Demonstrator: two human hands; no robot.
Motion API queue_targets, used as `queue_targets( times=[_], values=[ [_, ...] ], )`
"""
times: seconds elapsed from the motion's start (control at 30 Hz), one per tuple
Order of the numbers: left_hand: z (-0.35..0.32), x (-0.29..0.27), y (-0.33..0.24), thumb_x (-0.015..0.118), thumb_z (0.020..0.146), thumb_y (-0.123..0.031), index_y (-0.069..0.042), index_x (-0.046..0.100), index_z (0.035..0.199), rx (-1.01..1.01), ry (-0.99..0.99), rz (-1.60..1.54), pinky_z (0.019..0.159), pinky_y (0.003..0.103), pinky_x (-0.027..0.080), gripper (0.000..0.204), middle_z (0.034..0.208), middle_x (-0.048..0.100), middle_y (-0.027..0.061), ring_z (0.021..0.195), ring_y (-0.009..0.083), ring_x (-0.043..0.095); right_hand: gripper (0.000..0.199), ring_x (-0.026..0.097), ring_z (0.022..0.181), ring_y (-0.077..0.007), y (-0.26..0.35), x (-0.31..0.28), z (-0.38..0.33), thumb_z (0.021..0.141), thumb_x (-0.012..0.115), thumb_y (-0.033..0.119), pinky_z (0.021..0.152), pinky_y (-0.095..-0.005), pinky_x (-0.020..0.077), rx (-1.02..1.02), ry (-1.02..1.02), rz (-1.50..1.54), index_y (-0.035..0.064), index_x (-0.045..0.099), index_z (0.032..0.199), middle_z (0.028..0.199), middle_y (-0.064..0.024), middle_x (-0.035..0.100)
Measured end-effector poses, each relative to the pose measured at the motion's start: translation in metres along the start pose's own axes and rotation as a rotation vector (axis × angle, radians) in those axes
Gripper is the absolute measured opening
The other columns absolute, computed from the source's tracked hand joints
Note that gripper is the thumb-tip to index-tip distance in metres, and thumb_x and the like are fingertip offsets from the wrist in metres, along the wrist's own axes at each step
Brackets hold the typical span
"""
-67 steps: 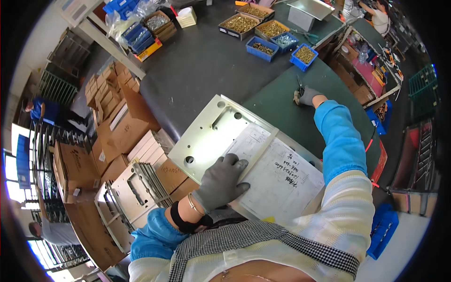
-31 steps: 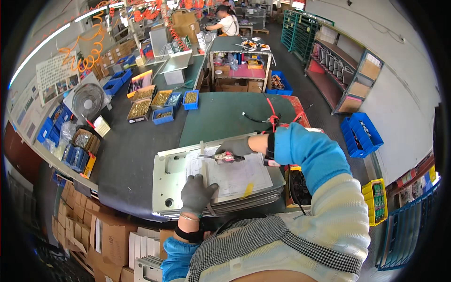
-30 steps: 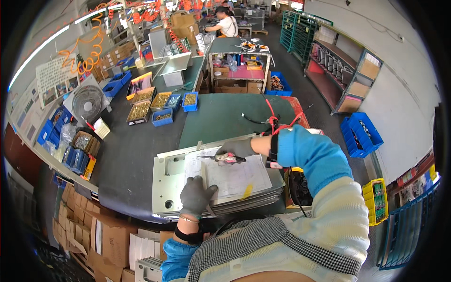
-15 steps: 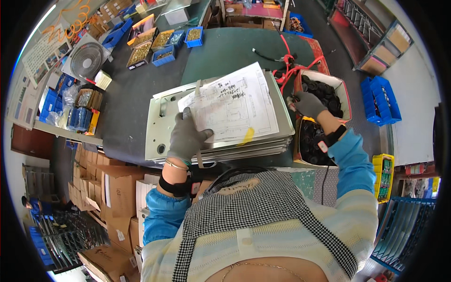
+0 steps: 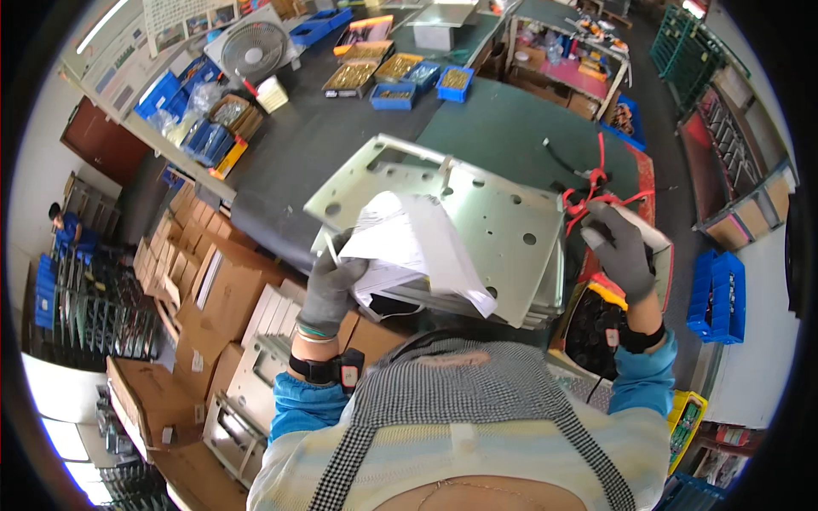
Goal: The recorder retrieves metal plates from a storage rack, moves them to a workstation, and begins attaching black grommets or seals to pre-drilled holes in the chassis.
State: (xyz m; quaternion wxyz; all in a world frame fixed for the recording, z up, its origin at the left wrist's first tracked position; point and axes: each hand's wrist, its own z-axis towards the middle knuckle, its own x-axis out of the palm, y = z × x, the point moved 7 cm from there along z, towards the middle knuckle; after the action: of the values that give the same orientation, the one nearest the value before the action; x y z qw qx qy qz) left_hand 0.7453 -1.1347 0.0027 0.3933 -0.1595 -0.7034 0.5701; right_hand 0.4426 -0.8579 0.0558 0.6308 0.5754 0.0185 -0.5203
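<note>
Two gloved hands are working over the metal plate (image 5: 477,221): the left hand (image 5: 328,285) is gripping the paper sheets (image 5: 409,251) lying on it, the right hand (image 5: 618,247) is clutching red cords (image 5: 588,192) beside its edge.

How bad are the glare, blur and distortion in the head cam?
Head view: strong fisheye, table edges bow toward the black rim; paper in the left hand is overexposed and slightly blurred; metal plate shows mild sheen; right hand is sharp.

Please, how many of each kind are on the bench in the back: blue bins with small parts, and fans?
Blue bins: 3
Fan: 1
Total: 4
</note>
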Motion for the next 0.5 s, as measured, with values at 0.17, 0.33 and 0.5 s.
queue_targets(
  times=[0.17,0.33,0.5],
  values=[
    [-0.046,-0.04,0.03,0.073,0.076,-0.017,0.003,0.046,0.127,-0.215,0.152,0.092,0.087,0.034,0.05,0.062,0.114,0.059,0.0104,0.101,0.0219,0.06,0.051,0.058,0.094,-0.0326,0.074,0.083,-0.023,0.069,0.074,0.033,0.081,-0.0411,0.0465,-0.387,0.427,-0.326,0.0032,0.058,0.107,0.102,-0.0136,0.06],
    [-0.061,-0.05,0.062,0.07,0.079,-0.009,0.0,0.05,0.127,-0.131,0.132,0.065,0.096,0.034,0.044,0.052,0.119,0.059,0.0091,0.112,0.0221,0.055,0.063,0.054,0.105,-0.0317,0.068,0.114,-0.03,0.065,0.073,0.047,0.088,-0.0434,0.0425,-0.413,0.695,-0.417,0.0061,0.057,0.111,0.113,-0.0128,0.055],
    [-0.038,-0.015,0.012,0.077,0.072,-0.021,0.009,0.034,0.133,-0.121,0.257,-0.552,0.103,0.042,0.04,0.081,0.126,0.052,0.0231,0.115,0.033,0.053,0.064,0.053,0.106,-0.0317,0.092,0.11,-0.039,0.061,0.075,0.046,0.086,-0.0435,0.0431,-0.545,0.609,-0.239,0.0072,0.057,0.109,0.112,-0.0112,0.054]
  ],
)
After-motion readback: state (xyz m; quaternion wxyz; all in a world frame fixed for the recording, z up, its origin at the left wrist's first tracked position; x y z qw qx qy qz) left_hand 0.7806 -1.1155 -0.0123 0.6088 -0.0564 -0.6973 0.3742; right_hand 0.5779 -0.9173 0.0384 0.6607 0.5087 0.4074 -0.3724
